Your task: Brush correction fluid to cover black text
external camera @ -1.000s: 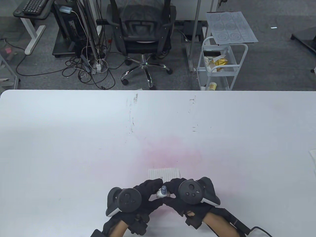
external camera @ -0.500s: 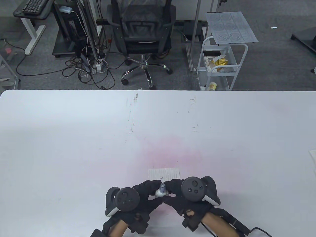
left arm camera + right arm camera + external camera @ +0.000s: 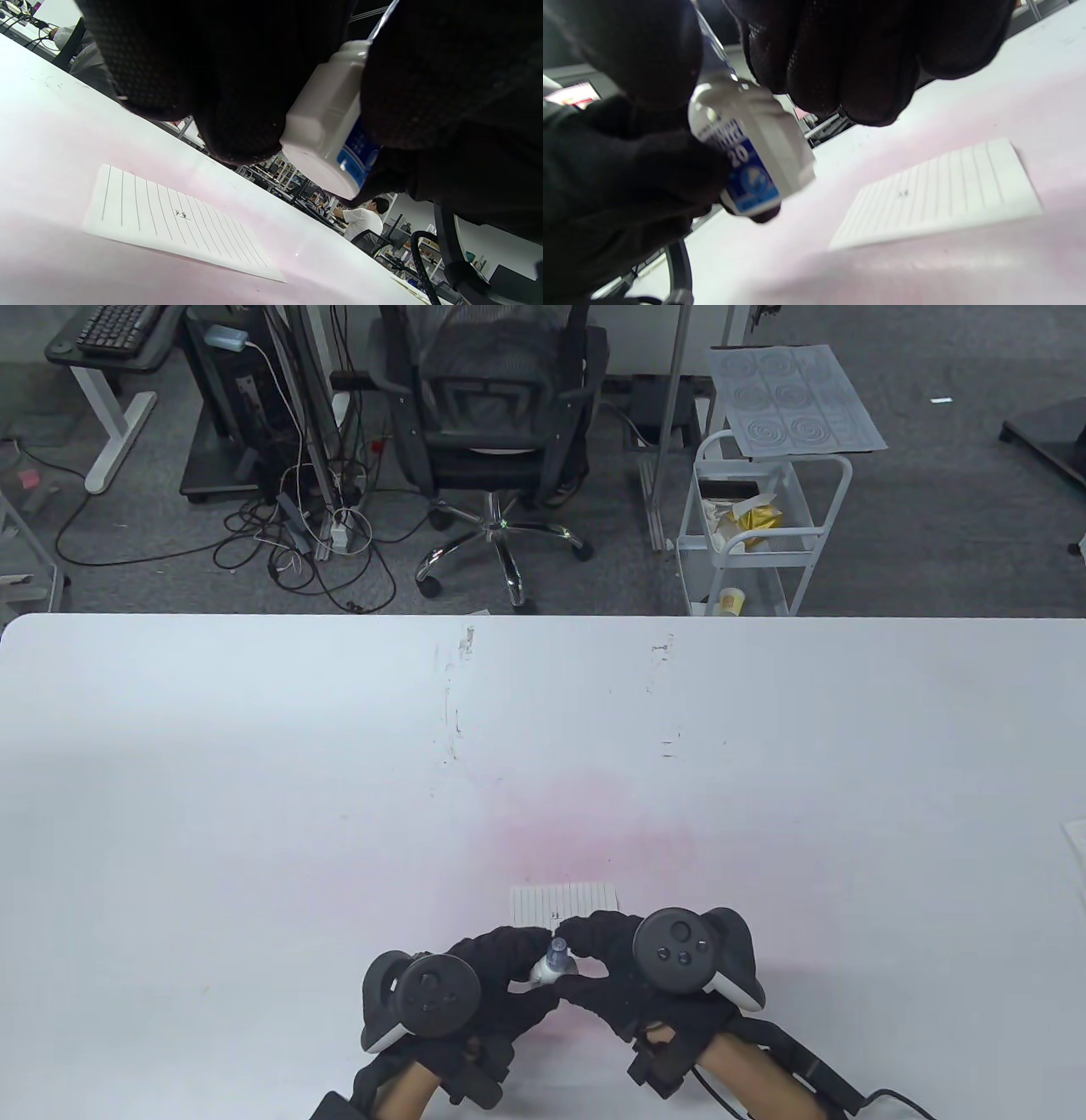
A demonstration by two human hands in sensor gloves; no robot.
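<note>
The small white correction fluid bottle (image 3: 545,970) is held tilted above the tabletop (image 3: 254,780) between both hands, the left hand (image 3: 475,984) gripping its body while the right hand (image 3: 628,967) pinches the bluish cap (image 3: 558,950) at the bottle's 1 o'clock end. The lined paper (image 3: 564,903) with its small black text (image 3: 181,214) lies flat just at 12 o'clock of the fingers. Since a second ago the right hand has edged toward 2 o'clock.

My overhead feed is sharp and evenly lit, with soft shadows just beside the table (image 3: 254,814) edge nearest me. Both wrist feeds go dark and blurry up close, gloves underexposed.
</note>
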